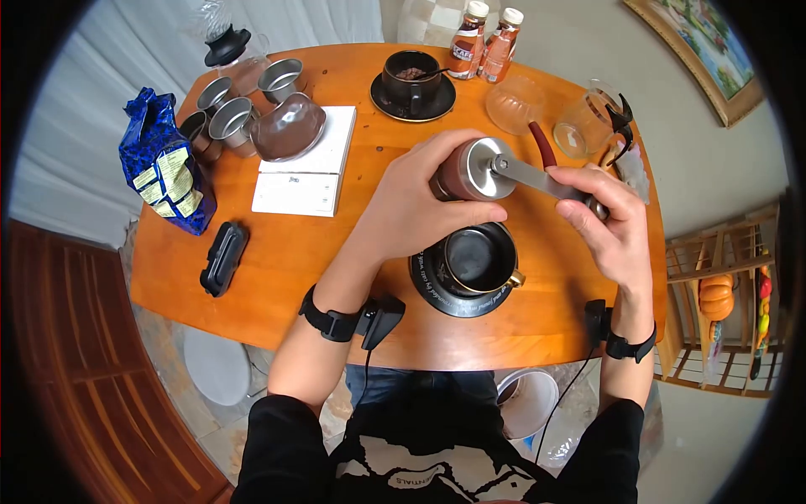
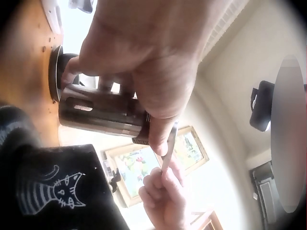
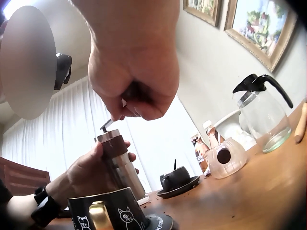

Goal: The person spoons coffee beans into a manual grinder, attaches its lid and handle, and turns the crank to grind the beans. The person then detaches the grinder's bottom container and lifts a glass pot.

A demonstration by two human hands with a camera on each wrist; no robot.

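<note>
While fingers of the left hand (image 1: 416, 197) clamp the grinder (image 1: 489, 172), those of the right hand (image 1: 613, 223) grip its crank (image 1: 534, 178); brace firmly, turn level and evenly.

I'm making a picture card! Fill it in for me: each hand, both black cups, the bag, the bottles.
left hand: grips the grinder
right hand: holds the crank
near cup: black, gold handle
far cup: black, on a saucer, brown bits inside
bag: blue, yellow labels
bottles: two, white caps
</note>
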